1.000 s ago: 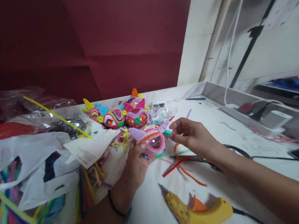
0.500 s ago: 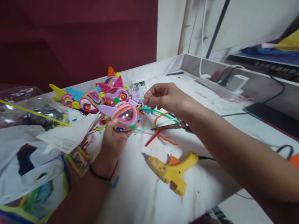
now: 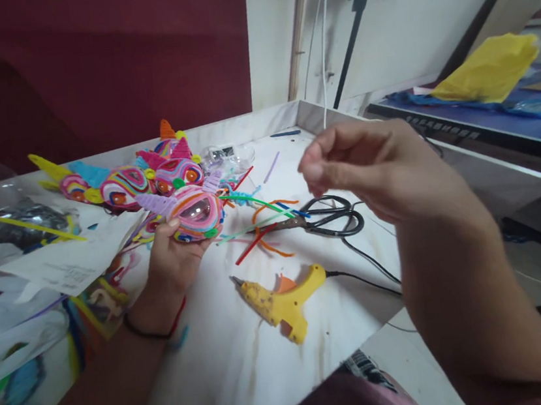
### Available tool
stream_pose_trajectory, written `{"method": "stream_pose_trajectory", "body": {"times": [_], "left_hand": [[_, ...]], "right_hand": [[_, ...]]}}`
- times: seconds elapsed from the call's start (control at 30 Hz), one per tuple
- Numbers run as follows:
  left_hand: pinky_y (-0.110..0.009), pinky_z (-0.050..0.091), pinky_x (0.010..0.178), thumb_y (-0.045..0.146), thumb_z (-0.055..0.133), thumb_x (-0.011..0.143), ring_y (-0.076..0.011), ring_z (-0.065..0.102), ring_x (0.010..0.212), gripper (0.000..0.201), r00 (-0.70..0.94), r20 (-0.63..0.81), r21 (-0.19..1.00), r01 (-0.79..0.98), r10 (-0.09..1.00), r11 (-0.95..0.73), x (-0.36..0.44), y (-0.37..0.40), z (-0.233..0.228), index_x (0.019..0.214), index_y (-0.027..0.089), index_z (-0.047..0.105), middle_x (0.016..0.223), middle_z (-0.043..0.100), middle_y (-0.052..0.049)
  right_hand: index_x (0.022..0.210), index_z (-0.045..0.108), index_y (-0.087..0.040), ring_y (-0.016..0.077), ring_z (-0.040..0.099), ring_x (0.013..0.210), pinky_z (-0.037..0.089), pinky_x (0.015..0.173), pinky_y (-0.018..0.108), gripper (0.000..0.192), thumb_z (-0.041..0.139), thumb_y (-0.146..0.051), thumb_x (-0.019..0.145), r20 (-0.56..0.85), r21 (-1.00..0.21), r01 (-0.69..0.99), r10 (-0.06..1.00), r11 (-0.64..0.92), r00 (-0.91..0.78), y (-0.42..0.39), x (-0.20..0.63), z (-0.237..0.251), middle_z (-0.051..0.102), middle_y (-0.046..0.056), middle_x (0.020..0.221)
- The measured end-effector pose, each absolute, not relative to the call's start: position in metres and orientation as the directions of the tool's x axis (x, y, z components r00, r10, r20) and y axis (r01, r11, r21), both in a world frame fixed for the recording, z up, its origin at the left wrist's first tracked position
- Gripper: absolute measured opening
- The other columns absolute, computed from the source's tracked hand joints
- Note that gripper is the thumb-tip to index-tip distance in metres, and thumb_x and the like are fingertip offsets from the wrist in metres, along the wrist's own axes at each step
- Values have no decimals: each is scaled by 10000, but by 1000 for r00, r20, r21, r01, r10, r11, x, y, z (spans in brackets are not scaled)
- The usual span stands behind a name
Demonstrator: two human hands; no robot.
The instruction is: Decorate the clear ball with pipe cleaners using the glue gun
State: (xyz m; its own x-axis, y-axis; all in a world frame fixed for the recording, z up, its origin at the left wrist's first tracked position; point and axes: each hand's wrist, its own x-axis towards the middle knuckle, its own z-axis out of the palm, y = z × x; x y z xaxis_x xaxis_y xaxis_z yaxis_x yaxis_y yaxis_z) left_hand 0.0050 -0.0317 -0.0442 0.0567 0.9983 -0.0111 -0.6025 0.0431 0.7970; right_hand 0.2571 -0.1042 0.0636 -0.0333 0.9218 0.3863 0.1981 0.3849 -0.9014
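My left hand [image 3: 175, 261] grips a colourful pipe-cleaner animal head [image 3: 185, 219] with lilac ears and a clear domed eye, held just above the table. Thumb and fingertips of my right hand [image 3: 369, 167] are pinched together in the air, to the right of the head and apart from it. Anything between those fingertips is too small to make out. Below lie black-handled scissors [image 3: 335, 216] among loose pipe cleaners [image 3: 276, 249]. A yellow glue gun [image 3: 269, 302] rests nearer me, its nozzle pointing left.
Several similar finished heads [image 3: 123, 186] stand behind the held one. White paper [image 3: 67, 252], plastic bags [image 3: 20, 332] and pipe cleaners crowd the left side. The glue gun's black cord [image 3: 368, 277] runs right. A yellow bag [image 3: 488, 70] lies at the far right.
My right hand has moved away from the head, to the right and closer to the camera. The left hand still holds the head. The view has turned right, uncovering the scissors.
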Motion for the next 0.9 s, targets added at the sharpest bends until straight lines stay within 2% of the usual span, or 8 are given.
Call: {"method": "stream_pose_trajectory", "body": {"times": [0.1,0.17,0.23,0.4,0.57,0.67,0.77,0.9], "left_hand": [[-550,507,1048,257,645,810,-341,547,1279,136,69,9,792,-609,998,35,5,-34,-44,940,217,656,1027,771,-13],[-553,498,1059,246,628,826,-336,534,1295,120,67,8,787,-615,998,35,6,-34,-43,942,227,651,1028,772,-6],[-542,498,1061,231,612,836,-321,551,1281,120,66,-3,783,-620,998,44,7,-34,-43,949,235,653,1023,774,-2],[-531,536,1001,207,542,819,-279,664,1104,204,21,-27,781,-624,999,35,10,-33,-44,974,212,674,981,770,-36],[-498,544,984,208,565,781,-267,675,1058,189,22,-22,770,-637,1000,31,11,-33,-46,932,201,678,967,767,-42],[-475,549,976,217,587,760,-260,676,1038,160,32,-8,764,-644,999,26,9,-33,-47,891,208,679,973,765,-35],[-469,558,958,228,603,752,-259,674,1053,175,35,6,764,-645,999,17,8,-32,-48,906,203,682,993,764,-38],[-478,557,948,226,632,731,-278,668,1103,196,58,32,750,-661,998,14,7,-31,-49,919,201,681,982,767,-44]], "right_hand": [[734,717,-205,119,621,627,505,596,232,105,755,-284,792,280,-845,386,922,369,-268,-124,269,51,677,-24,681],[842,748,-221,152,677,722,543,683,261,53,703,-247,831,191,-758,515,891,401,-413,-132,277,37,741,-2,792],[979,757,-233,186,715,857,560,783,299,180,687,-168,828,146,-676,577,850,459,-506,-137,282,21,774,33,970],[1220,702,-226,243,666,1132,525,982,384,402,675,-86,844,104,-525,606,752,597,-650,-144,275,-16,719,109,1216],[1246,671,-171,259,675,1061,533,953,416,385,583,-51,891,66,-357,654,717,667,-694,-147,260,-33,719,145,1149],[1238,657,-149,242,683,1054,546,939,385,344,516,-56,938,88,-379,636,710,672,-698,-147,260,-36,717,151,1146],[1251,626,-184,213,671,1114,534,961,348,353,511,-55,944,124,-491,586,718,644,-685,-145,266,-36,701,132,1213],[1137,644,-211,186,700,1011,541,875,299,238,557,-111,938,168,-632,536,775,559,-610,-142,272,-36,731,91,1126]]}}
